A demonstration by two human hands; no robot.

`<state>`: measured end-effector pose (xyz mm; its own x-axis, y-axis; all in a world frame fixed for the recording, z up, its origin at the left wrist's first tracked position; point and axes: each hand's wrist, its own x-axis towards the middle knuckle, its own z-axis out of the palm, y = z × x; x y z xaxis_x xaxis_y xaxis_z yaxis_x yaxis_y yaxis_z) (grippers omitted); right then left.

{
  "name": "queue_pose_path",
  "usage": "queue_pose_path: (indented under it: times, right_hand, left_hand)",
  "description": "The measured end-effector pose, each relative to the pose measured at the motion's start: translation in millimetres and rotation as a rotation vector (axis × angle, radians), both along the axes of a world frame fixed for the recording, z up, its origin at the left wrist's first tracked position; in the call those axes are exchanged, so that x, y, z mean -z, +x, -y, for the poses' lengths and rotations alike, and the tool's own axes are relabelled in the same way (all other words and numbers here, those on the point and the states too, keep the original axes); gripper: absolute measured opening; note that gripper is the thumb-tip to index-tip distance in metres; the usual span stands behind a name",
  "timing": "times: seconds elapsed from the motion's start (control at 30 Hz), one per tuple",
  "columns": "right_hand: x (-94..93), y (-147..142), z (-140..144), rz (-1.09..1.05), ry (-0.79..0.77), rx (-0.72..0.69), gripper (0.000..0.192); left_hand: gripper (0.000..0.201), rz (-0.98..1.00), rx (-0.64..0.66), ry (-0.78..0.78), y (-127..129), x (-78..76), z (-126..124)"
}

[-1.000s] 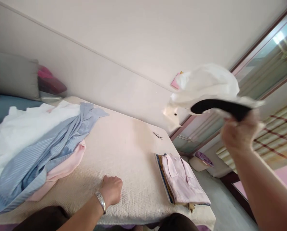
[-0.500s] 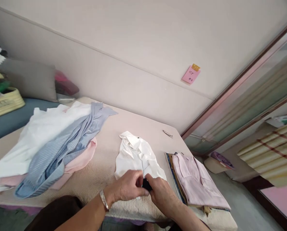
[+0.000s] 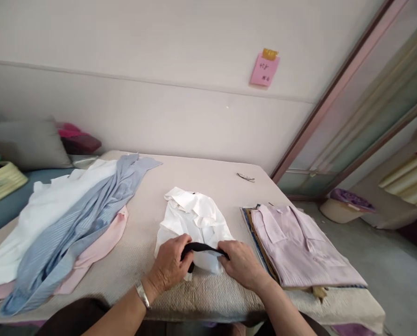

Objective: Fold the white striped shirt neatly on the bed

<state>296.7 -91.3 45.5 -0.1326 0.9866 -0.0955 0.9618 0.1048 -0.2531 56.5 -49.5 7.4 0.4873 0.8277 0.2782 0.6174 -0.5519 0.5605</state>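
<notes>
My left hand (image 3: 170,263), with a silver bracelet at the wrist, pinches one end of a black fabric strip (image 3: 201,247). My right hand (image 3: 242,262) grips the other end, so the strip arches between them, slightly twisted. A short tail of it hangs below my left fingers. Under and behind both hands lies a crumpled white blouse (image 3: 185,219), its collar end toward the wall. Whether the strip is attached to the blouse cannot be made out. To the right rests a folded pale pink shirt (image 3: 299,247) on top of other folded clothes.
Loose white, blue striped (image 3: 78,233) and pink garments spread over the left of the cloth-covered surface (image 3: 208,168). Eyeglasses (image 3: 245,178) lie near its far right corner. A grey cushion (image 3: 26,144) and yellow basket (image 3: 3,184) are far left; a bin (image 3: 341,210) stands on the floor.
My hands have drawn apart, and the black strip, bunched between them before, is now stretched out in view. The camera view has turned and levelled.
</notes>
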Motion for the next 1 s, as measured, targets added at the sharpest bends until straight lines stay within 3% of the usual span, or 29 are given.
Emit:
queue_pose_path:
  times: [0.2, 0.27, 0.33, 0.4, 0.47, 0.53, 0.6, 0.67, 0.73, 0.8, 0.87, 0.9, 1.0]
  right_hand:
    - [-6.8, 9.6, -1.8, -0.151, 0.163, 0.076, 0.014]
    - [-13.0, 2.7, 3.8, -0.309, 0.202, 0.017, 0.014]
    - [-20.4, -3.7, 12.1, -0.527, 0.197, -0.090, 0.014]
    - [-28.2, -5.2, 21.3, -0.814, 0.084, -0.193, 0.012]
    - [-35.0, 0.3, 28.6, -1.143, -0.142, -0.250, 0.013]
    - [-39.1, 10.9, 32.0, -1.438, -0.273, -0.237, 0.023]
    - [-39.1, 22.0, 30.6, -1.601, -0.188, -0.134, 0.033]
    - [-35.4, 30.0, 25.4, -1.620, -0.026, 0.066, 0.035]
    - [-29.4, 33.8, 17.7, -1.576, 0.031, 0.267, 0.036]
    - [-23.3, 35.0, 8.7, -1.555, 0.043, 0.410, 0.038]
    - [-18.8, 36.0, -0.6, -1.542, 0.055, 0.493, 0.039]
    - [-17.3, 36.8, -5.1, -1.537, 0.065, 0.523, 0.040]
    - [-14.6, 38.9, -16.4, -1.518, 0.073, 0.568, 0.042]
  left_hand:
    - [0.081, -0.056, -0.010, 0.444, 26.2, 8.3, 17.1]
    - [0.084, -0.074, -0.026, 0.518, 35.3, 8.0, 26.6]
    - [0.073, -0.078, -0.066, 0.532, 40.7, 4.2, 36.6]
    - [0.065, -0.056, -0.070, 0.495, 40.6, -6.7, 47.9]
    - [0.062, 0.007, 0.017, 0.363, 35.4, -27.4, 61.2]
    - [0.058, 0.099, 0.124, 0.105, 28.3, -55.3, 74.6]
    - [0.050, 0.215, 0.144, -0.174, 23.2, -82.4, 83.1]
    - [0.045, 0.330, 0.066, -0.368, 22.8, -101.8, 79.1]
    - [0.041, 0.448, -0.063, -0.494, 26.6, -113.8, 57.4]
    - [0.033, 0.572, -0.155, -0.576, 31.7, -127.7, 18.7]
    - [0.025, 0.684, -0.092, -0.540, 33.8, -155.2, -29.2]
    - [0.022, 0.752, -0.095, -0.433, 32.2, -176.1, -52.9]
    - [0.023, 0.940, -0.213, 0.013, 12.3, -258.3, -107.0]
